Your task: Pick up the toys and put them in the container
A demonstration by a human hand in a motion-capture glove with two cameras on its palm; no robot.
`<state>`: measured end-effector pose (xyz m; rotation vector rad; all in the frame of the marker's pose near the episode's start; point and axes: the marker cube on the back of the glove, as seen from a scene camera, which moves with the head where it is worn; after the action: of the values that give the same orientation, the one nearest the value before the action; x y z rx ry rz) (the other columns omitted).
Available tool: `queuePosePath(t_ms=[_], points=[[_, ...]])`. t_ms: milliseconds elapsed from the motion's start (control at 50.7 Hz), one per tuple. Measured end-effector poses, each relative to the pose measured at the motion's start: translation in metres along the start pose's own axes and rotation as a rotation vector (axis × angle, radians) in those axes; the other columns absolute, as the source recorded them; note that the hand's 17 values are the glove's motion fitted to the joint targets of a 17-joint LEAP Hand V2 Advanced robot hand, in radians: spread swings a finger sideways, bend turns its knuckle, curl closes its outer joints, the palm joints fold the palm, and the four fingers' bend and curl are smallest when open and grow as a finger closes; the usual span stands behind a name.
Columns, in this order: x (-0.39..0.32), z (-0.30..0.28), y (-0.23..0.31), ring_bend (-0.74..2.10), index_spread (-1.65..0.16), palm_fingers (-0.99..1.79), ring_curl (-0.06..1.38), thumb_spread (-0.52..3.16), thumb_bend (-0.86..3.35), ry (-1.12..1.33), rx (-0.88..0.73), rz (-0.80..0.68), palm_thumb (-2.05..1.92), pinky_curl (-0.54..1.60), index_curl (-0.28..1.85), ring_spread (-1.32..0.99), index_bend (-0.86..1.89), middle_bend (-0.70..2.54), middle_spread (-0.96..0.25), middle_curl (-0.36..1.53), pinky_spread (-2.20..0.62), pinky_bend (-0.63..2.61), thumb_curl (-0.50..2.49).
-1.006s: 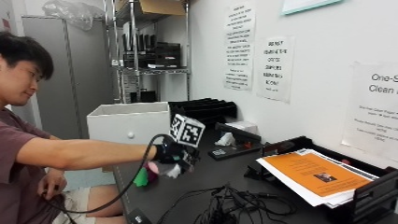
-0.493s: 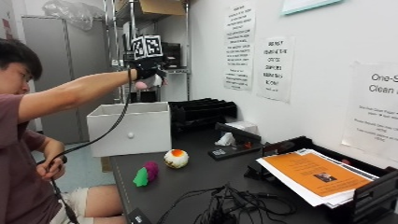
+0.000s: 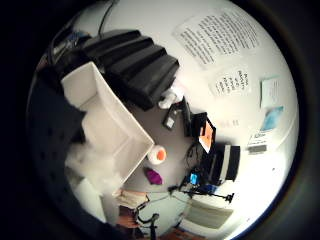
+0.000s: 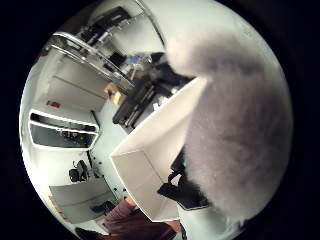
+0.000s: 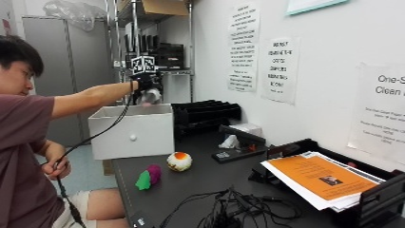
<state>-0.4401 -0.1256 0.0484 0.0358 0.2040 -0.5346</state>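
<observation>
Fingers (image 5: pixel 152 91) of the right hand (image 5: pixel 147 85) grasp a fuzzy grey toy (image 5: pixel 150 97) above the white container (image 5: pixel 133 130).

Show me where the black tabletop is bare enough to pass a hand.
Bare strip between the white square container and the white-and-orange ball; another between ball and black stapler. Crowded: tangled black cables and the paper tray.

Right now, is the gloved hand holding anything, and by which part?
Yes: the right hand grips a pale fuzzy toy over the white container. Which part of the toy it grips cannot be told.
</observation>
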Motion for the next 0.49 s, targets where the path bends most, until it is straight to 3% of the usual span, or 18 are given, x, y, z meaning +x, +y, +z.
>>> queuePosePath(t_ms=[20,39,59,79,99,118,177,276,493], points=[[-0.001,0.004,0.000,1.53,-0.22,0.59,0.58,0.89,0.01,-0.002,-0.050,0.008,0.46,0.53,0.93,-0.26,0.98,0.80,-0.30,0.64,-0.28,1.08,0.83],[-0.003,0.008,0.000,1.58,-0.21,0.78,0.60,0.89,0.05,-0.009,-0.106,0.016,0.52,0.53,0.96,-0.26,1.05,0.88,-0.32,0.68,-0.28,1.08,0.85],[-0.003,0.013,0.000,1.38,-0.22,0.52,0.52,0.97,-0.11,-0.016,-0.168,0.027,0.27,0.49,0.87,-0.27,0.84,0.94,-0.32,0.66,-0.28,1.03,0.76],[-0.003,0.018,0.002,1.33,-0.22,-0.09,0.53,1.00,-0.15,-0.019,-0.225,0.040,0.16,0.55,0.83,-0.26,0.58,0.72,-0.28,0.60,-0.25,1.16,0.71],[-0.003,0.022,0.003,1.27,-0.21,-0.51,0.56,1.01,-0.16,-0.021,-0.264,0.049,0.09,0.62,0.85,-0.20,0.42,0.59,-0.21,0.59,-0.20,1.29,0.68],[-0.001,0.025,0.004,1.17,-0.20,-0.64,0.54,1.02,-0.14,-0.022,-0.279,0.053,0.04,0.62,0.81,-0.17,0.32,0.52,-0.17,0.56,-0.17,1.33,0.66],[0.006,0.025,0.007,0.88,-0.20,-0.66,0.42,1.05,-0.11,-0.013,-0.256,0.045,-0.05,0.55,0.64,-0.11,0.09,0.34,-0.09,0.48,-0.10,1.31,0.61],[0.024,0.016,0.015,0.63,-0.20,-0.54,0.30,1.08,-0.08,-0.003,-0.218,0.038,-0.08,0.49,0.44,-0.04,0.01,0.17,-0.02,0.41,-0.03,1.19,0.53],[0.084,-0.020,0.048,0.43,-0.20,-0.44,0.23,1.10,-0.08,0.022,-0.188,0.153,-0.11,0.41,0.29,0.02,0.01,0.10,0.02,0.33,0.03,1.00,0.40]])
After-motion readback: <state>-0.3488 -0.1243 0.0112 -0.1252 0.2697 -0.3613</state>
